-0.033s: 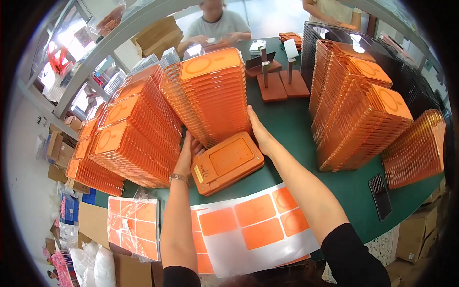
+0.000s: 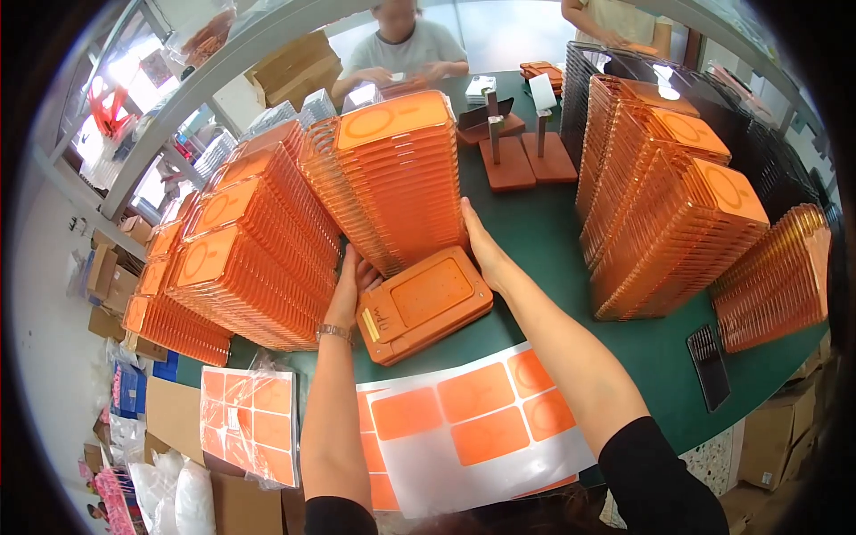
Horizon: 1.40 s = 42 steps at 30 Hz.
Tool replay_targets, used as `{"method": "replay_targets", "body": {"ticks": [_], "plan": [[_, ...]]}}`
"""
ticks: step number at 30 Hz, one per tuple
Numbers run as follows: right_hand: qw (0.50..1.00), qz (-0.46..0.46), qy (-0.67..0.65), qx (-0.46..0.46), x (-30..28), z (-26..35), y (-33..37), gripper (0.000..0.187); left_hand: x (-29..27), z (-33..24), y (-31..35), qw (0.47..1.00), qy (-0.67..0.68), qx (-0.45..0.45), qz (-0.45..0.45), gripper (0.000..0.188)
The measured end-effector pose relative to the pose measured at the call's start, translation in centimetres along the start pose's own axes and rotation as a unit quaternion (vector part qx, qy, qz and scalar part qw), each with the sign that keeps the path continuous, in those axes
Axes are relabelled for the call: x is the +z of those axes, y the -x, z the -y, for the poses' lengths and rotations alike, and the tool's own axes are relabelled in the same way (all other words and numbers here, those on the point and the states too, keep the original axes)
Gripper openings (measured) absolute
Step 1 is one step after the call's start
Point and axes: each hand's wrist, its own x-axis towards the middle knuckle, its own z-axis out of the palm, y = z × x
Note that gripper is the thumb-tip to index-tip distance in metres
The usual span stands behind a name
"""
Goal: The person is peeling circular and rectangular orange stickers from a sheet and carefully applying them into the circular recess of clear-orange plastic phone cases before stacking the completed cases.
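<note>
Nothing has shifted since the earlier frame: both my hands stay pressed against the tall leaning stack of orange trays (image 2: pixel 397 178) at the middle of the green table (image 2: pixel 544 232). My left hand (image 2: pixel 349 287) lies flat with fingers straight along the stack's lower left side. My right hand (image 2: pixel 480 245) is open too, fingers extended up the stack's right edge, palm against it. Neither hand is clenched; they brace the stack between them. Just below the stack, between my wrists, an orange block-shaped fixture (image 2: pixel 424 305) lies flat on the table. Near my forearms a white sheet with orange rectangular labels (image 2: pixel 473 428) hangs over the table's edge. More orange tray stacks stand left (image 2: pixel 241 267) and right (image 2: pixel 669 214)
</note>
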Motion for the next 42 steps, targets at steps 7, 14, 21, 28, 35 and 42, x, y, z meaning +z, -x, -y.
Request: {"method": "replay_targets", "body": {"ticks": [7,14,21,28,35,42], "plan": [[1.000,0.011,-0.027,-0.012,-0.1,0.0,1.0,0.077,-0.6,0.9,-0.9,0.999,0.036,-0.014,-0.027,0.087],[0.997,-0.035,-0.063,-0.012,-0.3,1.0,5.0,0.080,1.8,1.7,-0.4,1.000,0.007,-0.028,-0.010,0.087],[0.998,-0.044,-0.037,-0.036,-2.7,0.6,7.9,0.082,5.0,1.8,1.1,0.997,0.007,-0.063,0.032,0.077],[0.995,-0.055,0.079,0.013,-3.5,1.2,7.5,0.089,6.7,1.9,2.9,0.999,-0.036,-0.002,0.002,0.083],[0.987,-0.084,0.128,0.041,-2.4,2.4,8.0,0.090,6.0,2.6,2.8,0.993,-0.113,0.042,-0.003,0.080],[0.982,-0.105,0.153,0.040,-2.9,2.5,8.5,0.094,6.6,2.6,3.3,0.990,-0.135,0.041,-0.029,0.069]]}}
